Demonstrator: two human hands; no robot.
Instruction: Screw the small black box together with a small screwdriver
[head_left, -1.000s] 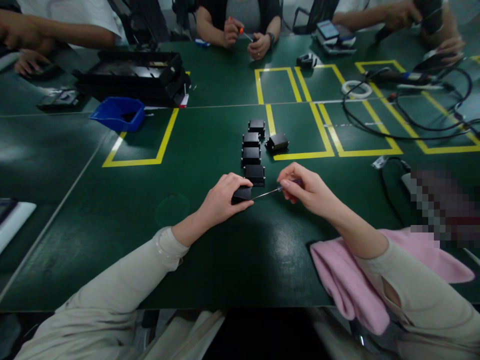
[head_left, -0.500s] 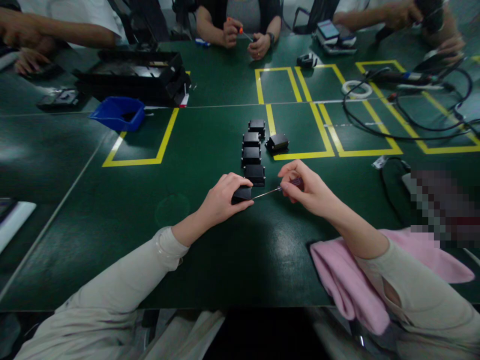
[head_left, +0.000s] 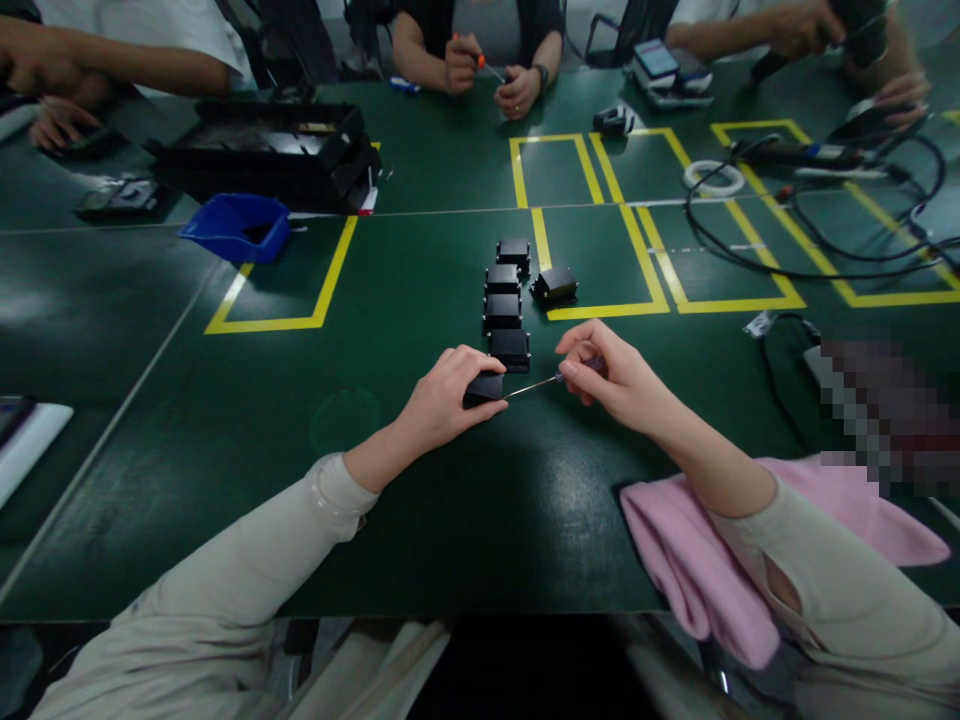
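Between the fingers and thumb of my left hand is a small black box, resting on the green table. My right hand grips a screwdriver by its handle, fingers curled round it. The thin metal shaft points left, and its tip meets the right end of the held box. What the tip sits in is too small to make out. Just beyond, several similar black boxes stand in a column leading away from me. Another black box lies slightly turned to their right.
A blue bin and stacked black trays stand at the back left. Black cables loop across the far right. A pink cloth lies under my right forearm. Across the table a person's hands hold an orange-handled screwdriver; other people sit either side.
My right-hand fingers have shifted very slightly on the screwdriver handle. My left hand and the black boxes stay where they were.
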